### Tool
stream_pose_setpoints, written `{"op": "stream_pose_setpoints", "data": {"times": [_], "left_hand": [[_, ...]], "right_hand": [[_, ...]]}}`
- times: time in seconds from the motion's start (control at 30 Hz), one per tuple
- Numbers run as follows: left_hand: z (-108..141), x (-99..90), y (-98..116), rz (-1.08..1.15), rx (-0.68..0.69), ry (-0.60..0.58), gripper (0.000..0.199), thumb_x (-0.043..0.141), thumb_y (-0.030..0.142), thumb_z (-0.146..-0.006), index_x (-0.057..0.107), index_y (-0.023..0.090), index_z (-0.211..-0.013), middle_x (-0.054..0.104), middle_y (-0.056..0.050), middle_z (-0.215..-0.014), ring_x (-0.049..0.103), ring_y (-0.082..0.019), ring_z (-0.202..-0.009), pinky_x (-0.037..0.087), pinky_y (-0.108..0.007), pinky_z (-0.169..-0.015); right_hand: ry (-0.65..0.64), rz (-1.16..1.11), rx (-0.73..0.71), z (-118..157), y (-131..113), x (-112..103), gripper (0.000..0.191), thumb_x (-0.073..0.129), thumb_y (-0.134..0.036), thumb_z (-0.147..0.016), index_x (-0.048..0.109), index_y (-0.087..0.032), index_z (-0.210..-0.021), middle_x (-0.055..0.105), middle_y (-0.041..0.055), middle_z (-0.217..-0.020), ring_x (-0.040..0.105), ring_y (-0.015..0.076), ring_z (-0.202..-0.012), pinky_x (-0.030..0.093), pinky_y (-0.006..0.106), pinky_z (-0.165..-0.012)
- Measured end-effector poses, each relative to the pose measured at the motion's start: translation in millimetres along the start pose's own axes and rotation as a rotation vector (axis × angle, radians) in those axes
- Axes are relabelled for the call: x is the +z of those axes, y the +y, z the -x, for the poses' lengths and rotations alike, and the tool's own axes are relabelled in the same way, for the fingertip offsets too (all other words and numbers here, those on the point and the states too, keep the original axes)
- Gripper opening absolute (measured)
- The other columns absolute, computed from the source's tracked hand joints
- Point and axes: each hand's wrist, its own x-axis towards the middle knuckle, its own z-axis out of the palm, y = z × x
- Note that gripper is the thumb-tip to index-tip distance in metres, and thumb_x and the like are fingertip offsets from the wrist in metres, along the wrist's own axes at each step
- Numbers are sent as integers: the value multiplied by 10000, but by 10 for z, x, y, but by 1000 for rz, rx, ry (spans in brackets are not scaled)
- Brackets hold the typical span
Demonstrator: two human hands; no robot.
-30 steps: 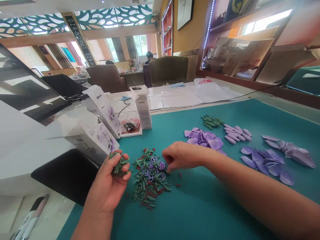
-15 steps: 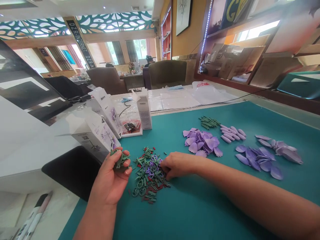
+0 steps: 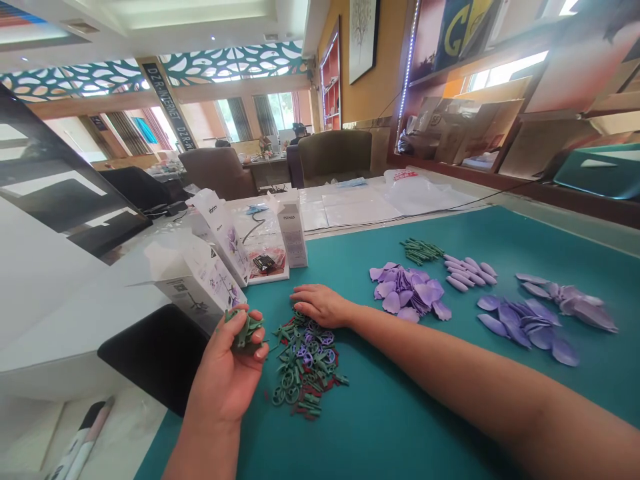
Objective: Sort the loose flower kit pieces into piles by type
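Note:
My left hand [image 3: 235,360] is closed around a bunch of green plastic pieces [image 3: 246,331], held palm up left of the pile. A mixed pile of small green, purple and dark red parts [image 3: 307,360] lies on the teal mat [image 3: 410,413]. Over the far edge of this pile rests my right hand [image 3: 320,305], palm down, its fingers stretched to the left; nothing shows in it, though its underside is hidden. Right of the pile are purple petals [image 3: 410,290], green sticks [image 3: 421,251], light purple buds [image 3: 469,273] and darker petals [image 3: 525,323].
White printed boxes [image 3: 200,280] stand at the left, beside a black flat object [image 3: 155,353]. Another upright box [image 3: 293,233] is near a small bagged black item [image 3: 267,262]. Pale petals [image 3: 570,303] lie far right. Chairs and a person are in the background.
My right hand has moved from the right side of the pile to its far edge, and its fingers have straightened. My left hand keeps its green pieces. The view has shifted slightly.

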Motion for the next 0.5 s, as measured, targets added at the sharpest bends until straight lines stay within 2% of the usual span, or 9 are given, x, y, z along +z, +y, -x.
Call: {"op": "stream_pose_setpoints", "data": {"times": [0.13, 0.3, 0.4, 0.5], "left_hand": [[-14, -16, 2, 0, -8, -11, 96, 531, 101, -809, 583, 172, -769, 574, 29, -682, 478, -60, -458, 366, -158, -350], [-15, -32, -35, -41, -16, -35, 98, 526, 105, -814, 583, 182, -794, 571, 28, -693, 477, -59, -467, 369, -157, -363], [-24, -35, -80, -87, -22, -48, 86, 553, 117, -800, 593, 188, -828, 576, 23, -717, 484, -58, -481, 378, -160, -378], [-60, -39, -150, -151, -18, -29, 114, 569, 134, -785, 600, 200, -872, 570, 29, -724, 480, -57, -477, 374, -162, -375]], "right_hand": [[-87, 40, -146, 30, -39, 65, 372, 344, -296, -978, 557, -129, -1233, 533, 147, -1336, 429, 219, -1287, 290, 414, -1076], [-115, 21, -278, 140, -165, 114, 353, 331, -290, -982, 565, -135, -1195, 575, 127, -1285, 466, 194, -1248, 328, 376, -1054], [-95, -41, -254, 190, -197, 87, 359, 341, -305, -980, 557, -125, -1204, 587, 124, -1264, 485, 183, -1225, 356, 324, -1029], [79, -105, -114, 266, -195, -11, 363, 364, -331, -972, 552, -131, -1210, 584, 123, -1264, 501, 199, -1194, 384, 334, -997]]}}
